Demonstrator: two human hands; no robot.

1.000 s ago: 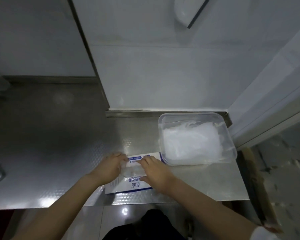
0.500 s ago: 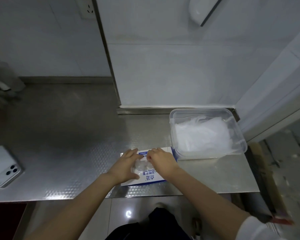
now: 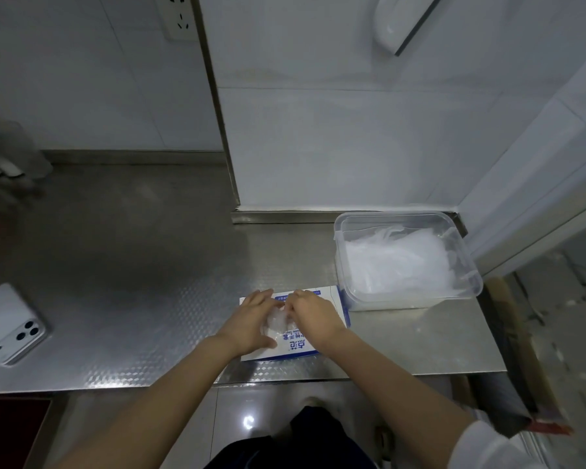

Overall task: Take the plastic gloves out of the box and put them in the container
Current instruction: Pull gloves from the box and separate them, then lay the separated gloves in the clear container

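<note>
Left hand [image 3: 251, 321] pressed flat on the box [image 3: 332, 297], fingers straight. Right hand [image 3: 313, 314] pinched the plastic gloves [image 3: 276, 321] at its opening with curled fingers. The container [image 3: 410, 301] sat at two o'clock on the table [image 3: 149, 299], nearer the right hand.

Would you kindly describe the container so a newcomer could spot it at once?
On the steel counter, look to the far right corner by the white wall. The container is a clear, lidless tub holding crumpled plastic gloves, unlike the flat blue-and-white box beside it.
</note>
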